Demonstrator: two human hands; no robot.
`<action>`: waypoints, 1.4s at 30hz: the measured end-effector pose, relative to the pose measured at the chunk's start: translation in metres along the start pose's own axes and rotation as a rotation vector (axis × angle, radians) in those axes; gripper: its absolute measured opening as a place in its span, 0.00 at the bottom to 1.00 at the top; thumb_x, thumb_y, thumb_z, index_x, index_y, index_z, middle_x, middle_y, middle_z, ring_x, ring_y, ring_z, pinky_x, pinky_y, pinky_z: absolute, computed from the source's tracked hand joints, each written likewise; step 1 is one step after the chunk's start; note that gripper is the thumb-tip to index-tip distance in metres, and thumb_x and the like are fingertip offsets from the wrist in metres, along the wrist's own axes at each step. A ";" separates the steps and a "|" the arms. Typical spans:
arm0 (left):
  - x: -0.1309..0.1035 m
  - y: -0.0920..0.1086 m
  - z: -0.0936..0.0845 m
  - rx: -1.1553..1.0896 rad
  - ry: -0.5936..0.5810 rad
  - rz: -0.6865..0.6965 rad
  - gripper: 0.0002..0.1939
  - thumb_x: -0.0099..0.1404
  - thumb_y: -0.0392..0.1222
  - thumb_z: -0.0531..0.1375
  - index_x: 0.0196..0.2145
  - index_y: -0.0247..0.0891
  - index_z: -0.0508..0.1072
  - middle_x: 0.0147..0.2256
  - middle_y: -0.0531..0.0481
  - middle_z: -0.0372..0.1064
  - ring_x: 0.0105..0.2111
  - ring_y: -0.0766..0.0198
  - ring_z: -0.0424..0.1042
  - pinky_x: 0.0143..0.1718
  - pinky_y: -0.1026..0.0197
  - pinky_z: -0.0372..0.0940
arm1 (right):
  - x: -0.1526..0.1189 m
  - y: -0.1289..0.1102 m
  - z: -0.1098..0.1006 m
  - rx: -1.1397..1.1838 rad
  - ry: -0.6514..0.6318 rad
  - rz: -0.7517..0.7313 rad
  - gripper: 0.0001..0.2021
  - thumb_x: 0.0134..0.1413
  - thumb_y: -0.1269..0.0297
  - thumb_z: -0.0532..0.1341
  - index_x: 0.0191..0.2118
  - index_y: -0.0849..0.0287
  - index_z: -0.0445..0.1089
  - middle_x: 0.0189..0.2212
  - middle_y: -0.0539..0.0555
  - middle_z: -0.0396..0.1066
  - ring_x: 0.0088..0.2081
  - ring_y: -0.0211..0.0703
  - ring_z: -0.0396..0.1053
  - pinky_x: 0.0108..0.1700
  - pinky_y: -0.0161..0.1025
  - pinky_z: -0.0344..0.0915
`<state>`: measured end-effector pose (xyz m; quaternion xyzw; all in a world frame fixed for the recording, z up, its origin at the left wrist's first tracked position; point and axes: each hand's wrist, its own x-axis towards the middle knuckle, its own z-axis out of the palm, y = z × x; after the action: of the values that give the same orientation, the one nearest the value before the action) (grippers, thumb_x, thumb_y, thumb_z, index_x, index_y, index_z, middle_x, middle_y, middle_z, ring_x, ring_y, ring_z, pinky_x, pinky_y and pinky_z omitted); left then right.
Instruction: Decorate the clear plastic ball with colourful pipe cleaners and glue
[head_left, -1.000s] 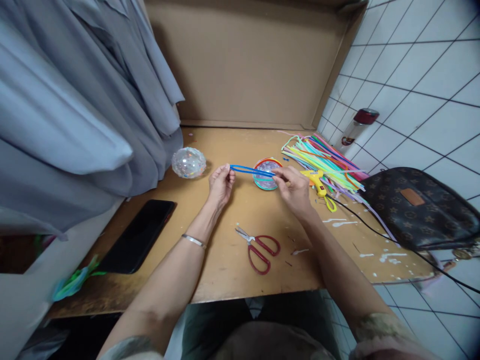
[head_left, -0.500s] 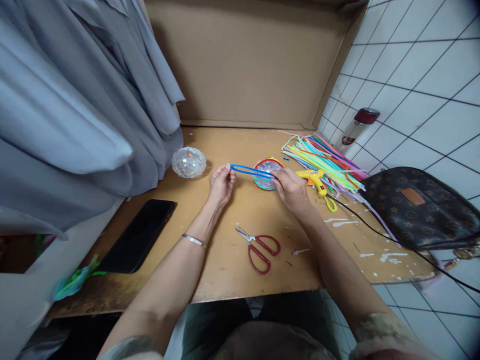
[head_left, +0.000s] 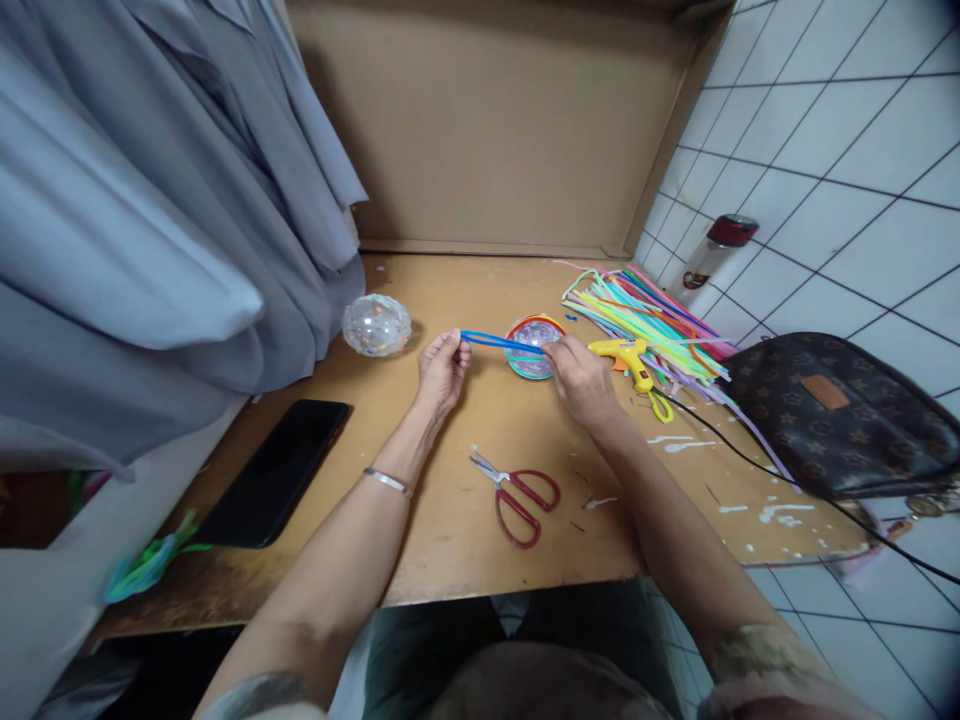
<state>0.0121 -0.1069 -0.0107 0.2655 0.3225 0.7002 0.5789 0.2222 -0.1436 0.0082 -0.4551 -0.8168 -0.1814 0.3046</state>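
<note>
Stretched between my two hands is a blue pipe cleaner (head_left: 499, 342), doubled into a narrow loop. My left hand (head_left: 445, 368) pinches its left end, and my right hand (head_left: 583, 375) grips the right end. Just behind it, partly covered by my right hand, a clear round bowl (head_left: 533, 362) with red, yellow and green strands around its rim stands on the table (head_left: 442, 510). A clear ball-like object (head_left: 376, 325) sits left of my left hand. Red-handled scissors (head_left: 517, 495) lie partly open nearer the front edge.
A yellow glue gun (head_left: 634, 362) with a black cord lies right of my right hand, beside a pile of coloured pipe cleaners (head_left: 652, 320). Farther right are a dark bag (head_left: 847, 415) and a bottle (head_left: 705, 262). A black phone (head_left: 277, 472) lies at left, near a grey curtain (head_left: 187, 230).
The two strands of the blue loop have come closer together, making it narrower. My hands have hardly moved.
</note>
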 end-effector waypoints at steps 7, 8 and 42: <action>0.000 -0.005 -0.002 0.050 0.018 0.065 0.13 0.59 0.38 0.68 0.23 0.35 0.67 0.17 0.58 0.64 0.16 0.77 0.60 0.19 0.73 0.54 | 0.000 -0.002 0.003 -0.033 0.045 -0.007 0.14 0.64 0.75 0.50 0.41 0.61 0.73 0.34 0.58 0.71 0.34 0.44 0.67 0.35 0.38 0.60; 0.000 -0.006 -0.002 0.061 0.020 0.079 0.13 0.59 0.38 0.68 0.23 0.36 0.67 0.17 0.58 0.64 0.16 0.77 0.60 0.19 0.73 0.54 | 0.000 -0.003 0.002 -0.055 0.054 -0.015 0.14 0.63 0.76 0.49 0.40 0.60 0.72 0.34 0.58 0.71 0.33 0.44 0.66 0.34 0.38 0.59; -0.001 -0.008 0.004 -0.003 0.008 -0.092 0.13 0.64 0.35 0.64 0.26 0.36 0.63 0.20 0.55 0.69 0.20 0.74 0.71 0.25 0.73 0.67 | 0.001 -0.003 0.004 -0.050 0.072 0.045 0.12 0.63 0.74 0.49 0.38 0.60 0.70 0.33 0.57 0.68 0.33 0.45 0.63 0.34 0.40 0.56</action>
<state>0.0200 -0.1063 -0.0142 0.2467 0.3358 0.6744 0.6096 0.2178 -0.1423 0.0058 -0.4742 -0.7900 -0.2111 0.3262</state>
